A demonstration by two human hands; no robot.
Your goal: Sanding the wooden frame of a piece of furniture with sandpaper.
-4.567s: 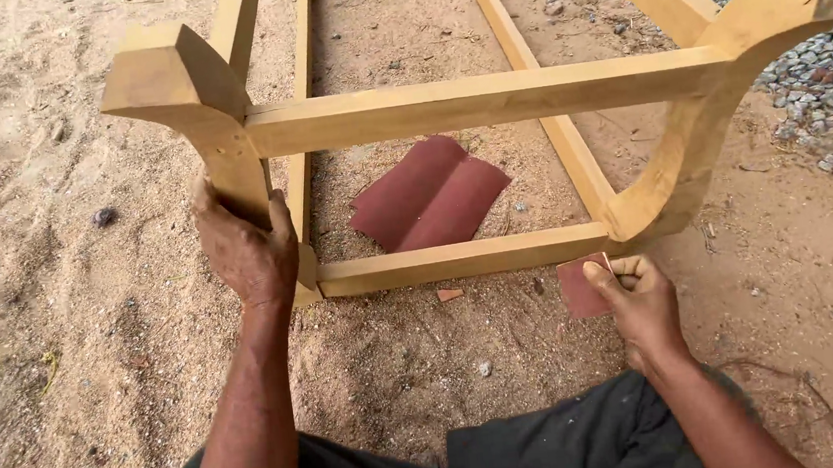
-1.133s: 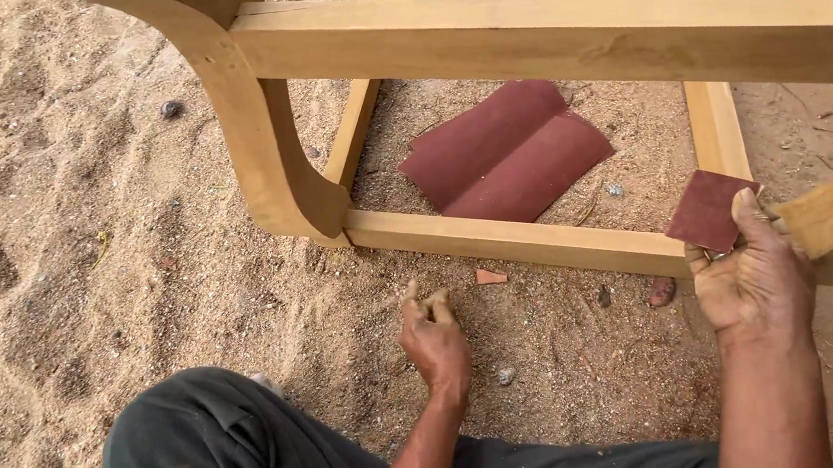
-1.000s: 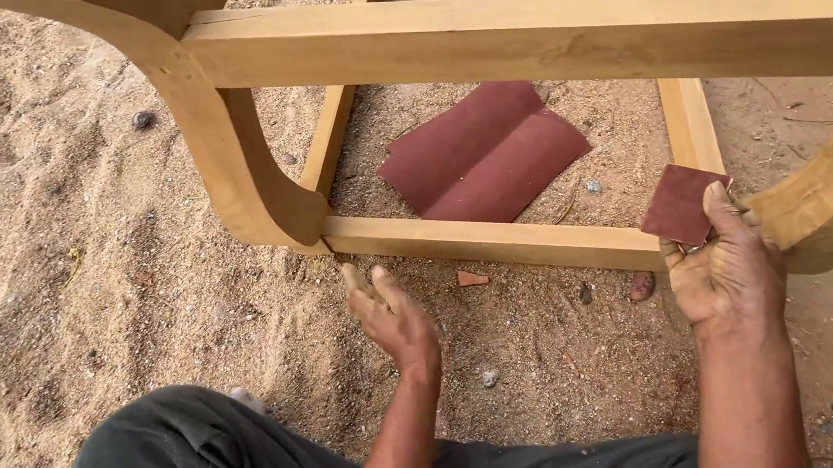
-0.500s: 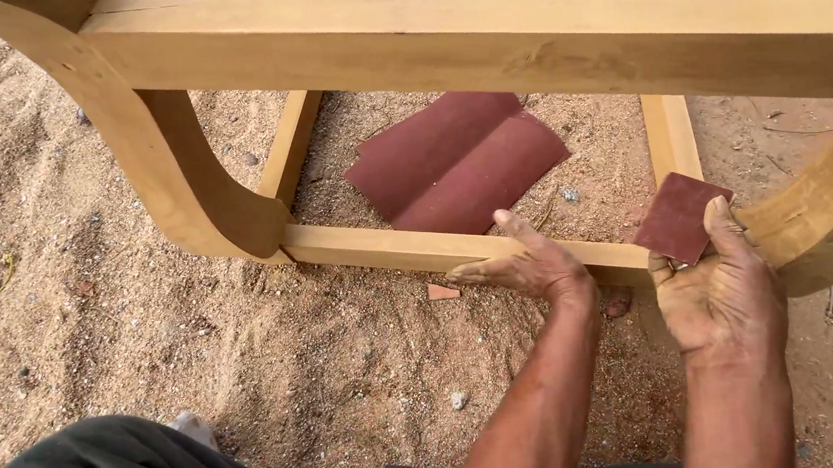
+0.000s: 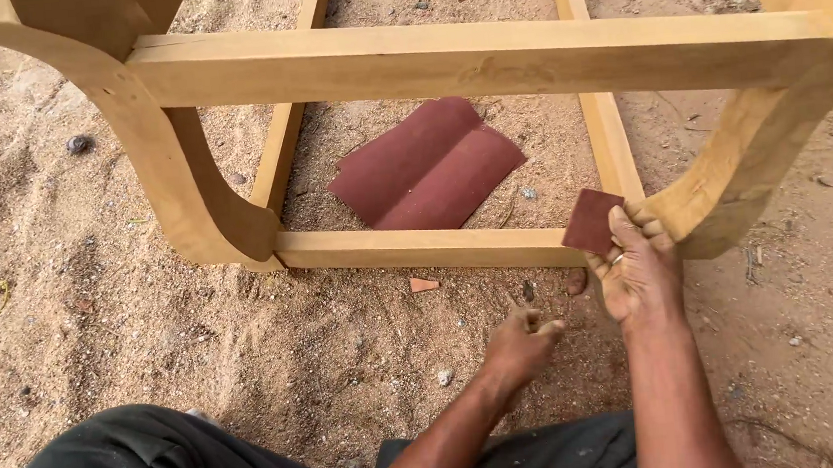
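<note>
Right hand (image 5: 641,275) is pinching a small sandpaper piece (image 5: 591,221) between thumb and fingers, pressing it against the wooden frame (image 5: 481,58) at the corner where the low rail is meeting the curved leg. Left hand (image 5: 519,343) is sitting on the sandy ground (image 5: 38,267) just below the rail, grip loosely curled — holding nothing I can make out. Sandpaper judging as light, floppy, gritty — best taken flat under the fingertips, not by an edge. Frame looking stiff and heavy, bracing itself. Larger folded sandpaper sheet (image 5: 428,168) is lying on the sand inside the frame.
</note>
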